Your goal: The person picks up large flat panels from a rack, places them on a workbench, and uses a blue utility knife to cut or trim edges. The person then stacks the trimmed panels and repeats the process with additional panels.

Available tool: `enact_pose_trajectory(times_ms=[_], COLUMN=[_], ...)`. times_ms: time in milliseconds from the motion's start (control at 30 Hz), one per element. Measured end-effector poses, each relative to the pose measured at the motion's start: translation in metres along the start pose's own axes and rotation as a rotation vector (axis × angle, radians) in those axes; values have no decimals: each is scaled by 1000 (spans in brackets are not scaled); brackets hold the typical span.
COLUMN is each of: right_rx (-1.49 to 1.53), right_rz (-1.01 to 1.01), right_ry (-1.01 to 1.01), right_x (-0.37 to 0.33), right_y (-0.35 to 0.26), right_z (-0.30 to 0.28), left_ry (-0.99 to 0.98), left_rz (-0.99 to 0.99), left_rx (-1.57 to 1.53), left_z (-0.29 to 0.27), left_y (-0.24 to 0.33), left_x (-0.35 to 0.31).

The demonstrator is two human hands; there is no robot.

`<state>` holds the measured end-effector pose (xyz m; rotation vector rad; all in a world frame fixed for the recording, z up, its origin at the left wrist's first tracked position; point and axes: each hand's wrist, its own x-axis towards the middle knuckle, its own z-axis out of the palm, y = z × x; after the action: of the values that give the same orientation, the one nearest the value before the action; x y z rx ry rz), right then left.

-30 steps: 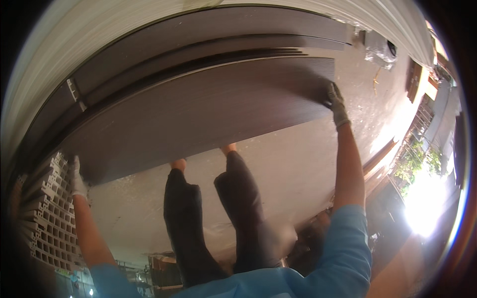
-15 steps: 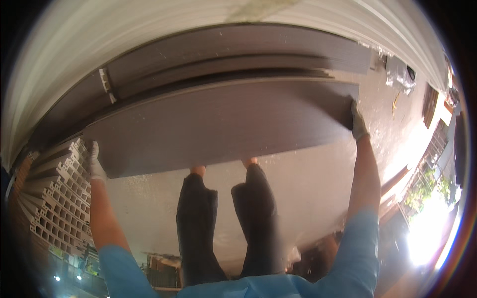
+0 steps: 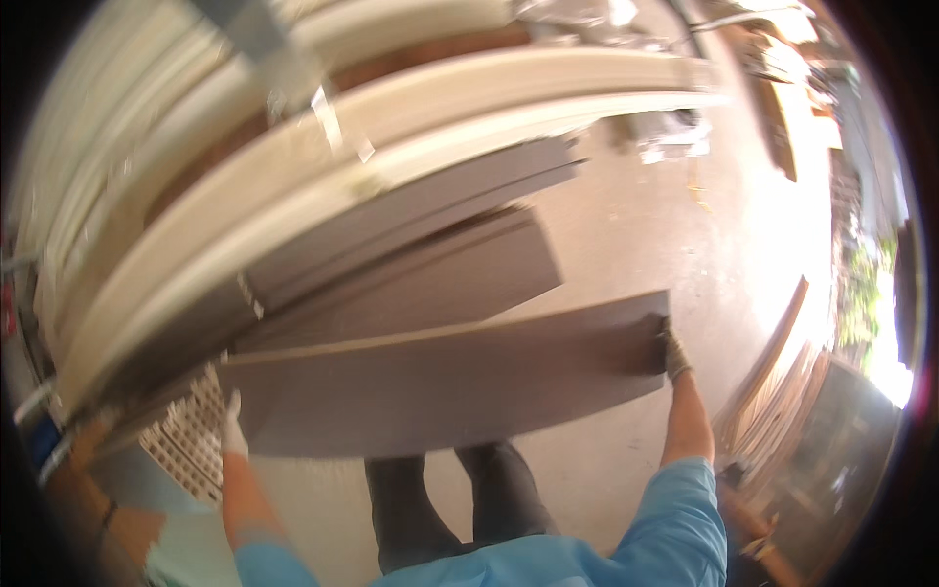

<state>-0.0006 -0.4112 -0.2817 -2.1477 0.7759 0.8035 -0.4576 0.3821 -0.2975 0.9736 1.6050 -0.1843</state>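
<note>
A long, flat dark grey-brown panel (image 3: 450, 386) is held across in front of my legs, its right end higher than its left. My left hand (image 3: 233, 430), in a pale glove, grips the panel's left end with the thumb on the near face. At the other end, my gloved right hand (image 3: 675, 354) clasps the short edge; some of its fingers are hidden behind the panel. Beyond it lie more dark panels (image 3: 421, 298), stacked at a slant on the floor.
Long cream-coloured lengths (image 3: 548, 73) are piled behind the dark panels. Hollow gridded profile ends (image 3: 186, 435) show beside my left hand. Brown flat strips (image 3: 782, 391) lie to the right, and a clear plastic-wrapped bundle (image 3: 670, 135) rests on the floor (image 3: 626, 235) farther off.
The panel has come off the stack toward my body and now covers my feet and lower legs. The view has turned, showing more of the cream pile. Both hands keep their hold.
</note>
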Motion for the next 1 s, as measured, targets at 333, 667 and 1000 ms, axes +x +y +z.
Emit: enact_pose_trajectory(times_ms=[333, 667, 1000], right_rx=[-37, -52, 222], right_rz=[203, 232, 220], right_ry=[149, 480, 545], right_x=[-216, -294, -218], right_y=[26, 175, 304], right_z=[-160, -229, -347], left_ry=[-111, -154, -293], left_rz=[301, 448, 452], left_rx=[379, 470, 532], left_z=[50, 82, 282], left_y=[102, 103, 151], left_x=[-188, -272, -323])
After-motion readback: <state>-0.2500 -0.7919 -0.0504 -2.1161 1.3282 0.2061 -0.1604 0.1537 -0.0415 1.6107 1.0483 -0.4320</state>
